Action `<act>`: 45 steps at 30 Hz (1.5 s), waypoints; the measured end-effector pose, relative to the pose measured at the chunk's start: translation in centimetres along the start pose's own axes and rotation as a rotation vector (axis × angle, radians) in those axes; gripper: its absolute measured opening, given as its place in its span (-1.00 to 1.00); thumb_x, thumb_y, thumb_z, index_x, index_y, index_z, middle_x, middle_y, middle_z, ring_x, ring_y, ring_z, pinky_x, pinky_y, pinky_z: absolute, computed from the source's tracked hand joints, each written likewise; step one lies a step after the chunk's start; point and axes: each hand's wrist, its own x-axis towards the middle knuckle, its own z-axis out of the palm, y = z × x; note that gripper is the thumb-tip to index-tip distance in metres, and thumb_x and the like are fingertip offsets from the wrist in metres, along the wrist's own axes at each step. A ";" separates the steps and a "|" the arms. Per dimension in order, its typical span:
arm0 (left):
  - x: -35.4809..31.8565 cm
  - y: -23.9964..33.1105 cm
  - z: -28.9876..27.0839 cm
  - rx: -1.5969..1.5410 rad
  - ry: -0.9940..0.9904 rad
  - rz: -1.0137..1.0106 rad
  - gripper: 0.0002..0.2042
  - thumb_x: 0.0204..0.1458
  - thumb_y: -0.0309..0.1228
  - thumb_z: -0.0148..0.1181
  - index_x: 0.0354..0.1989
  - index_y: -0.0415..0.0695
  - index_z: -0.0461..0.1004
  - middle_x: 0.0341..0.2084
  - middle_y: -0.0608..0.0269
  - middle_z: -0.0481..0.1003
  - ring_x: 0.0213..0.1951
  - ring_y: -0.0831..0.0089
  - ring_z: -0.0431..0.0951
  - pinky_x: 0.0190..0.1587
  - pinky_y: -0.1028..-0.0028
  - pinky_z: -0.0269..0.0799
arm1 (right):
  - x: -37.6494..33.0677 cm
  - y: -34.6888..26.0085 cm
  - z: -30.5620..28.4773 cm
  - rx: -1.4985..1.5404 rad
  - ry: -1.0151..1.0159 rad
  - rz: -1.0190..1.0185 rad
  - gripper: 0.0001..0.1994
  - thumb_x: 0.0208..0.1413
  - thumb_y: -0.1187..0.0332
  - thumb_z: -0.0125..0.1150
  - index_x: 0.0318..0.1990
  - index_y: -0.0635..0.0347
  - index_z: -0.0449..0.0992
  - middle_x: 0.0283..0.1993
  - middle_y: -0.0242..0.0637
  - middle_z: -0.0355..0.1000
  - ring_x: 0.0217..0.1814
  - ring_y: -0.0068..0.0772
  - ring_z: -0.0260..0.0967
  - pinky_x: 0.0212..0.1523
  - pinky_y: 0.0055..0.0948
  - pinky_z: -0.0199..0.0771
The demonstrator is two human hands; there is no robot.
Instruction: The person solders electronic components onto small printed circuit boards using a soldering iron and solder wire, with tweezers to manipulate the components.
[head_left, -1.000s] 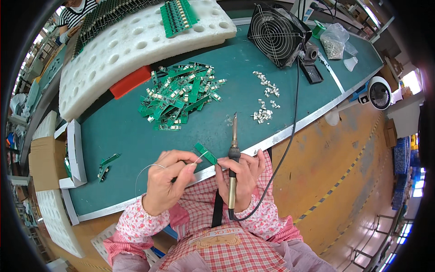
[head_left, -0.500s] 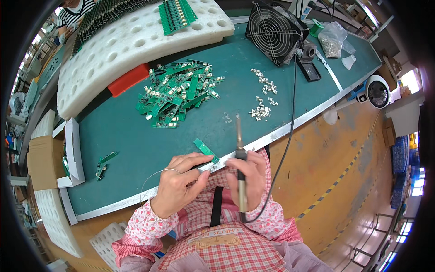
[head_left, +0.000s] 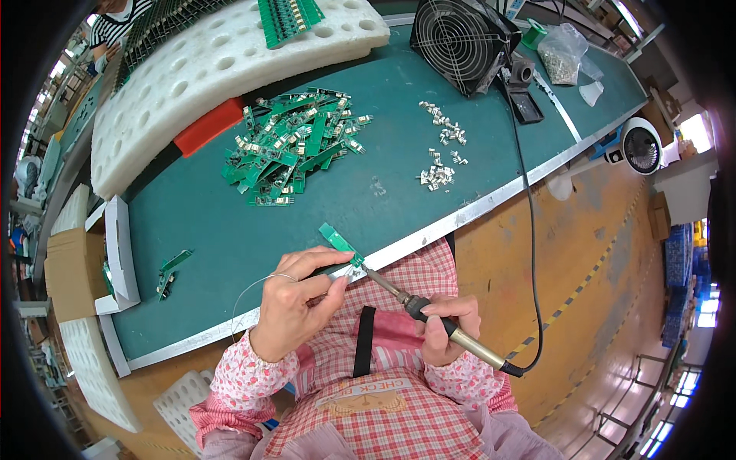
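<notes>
Overhead, the left hand (head_left: 295, 303) pinched a small green circuit board (head_left: 340, 242) and a thin solder wire (head_left: 249, 291) at the near edge of the green bench mat (head_left: 230, 230), while the right hand (head_left: 445, 326) was clenched round a soldering iron (head_left: 429, 314) whose tip met the board. Farther back lay a heap of green boards (head_left: 295, 146), scattered small metal parts (head_left: 441, 153), a pitted white foam tray (head_left: 222, 69) carrying more boards, and a clear bag (head_left: 563, 54) of parts beside a black fan (head_left: 460, 38).
</notes>
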 end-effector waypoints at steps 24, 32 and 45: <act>0.0 0.0 0.2 0.000 0.010 -0.013 -0.81 -0.06 -0.55 0.32 -0.65 -0.30 0.51 -0.13 0.18 0.63 -0.11 0.18 0.59 -0.02 0.28 0.41 | 0.7 0.3 0.6 -0.169 -0.140 -0.250 -0.84 -0.07 0.58 0.26 -0.30 0.36 0.45 -0.60 -0.24 0.42 -0.72 -0.38 0.37 -0.69 -0.45 0.37; 0.1 0.0 0.2 0.013 0.001 -0.014 -0.82 -0.04 -0.55 0.30 -0.64 -0.30 0.51 -0.14 0.19 0.63 -0.12 0.18 0.59 -0.04 0.28 0.42 | 1.4 0.0 0.6 -0.231 -0.206 -0.357 -0.86 0.00 0.59 0.12 -0.26 0.44 0.38 -0.63 -0.26 0.36 -0.76 -0.50 0.25 -0.70 -0.48 0.30; 0.0 0.2 0.2 0.012 0.013 -0.031 -0.82 -0.02 -0.55 0.28 -0.64 -0.30 0.52 -0.14 0.19 0.63 -0.12 0.19 0.58 -0.06 0.30 0.42 | 1.9 -1.2 -1.7 -0.303 0.060 0.137 -0.84 0.19 0.36 0.23 -0.28 0.29 0.47 -0.47 -0.21 0.50 -0.53 -0.58 0.41 -0.50 -0.64 0.39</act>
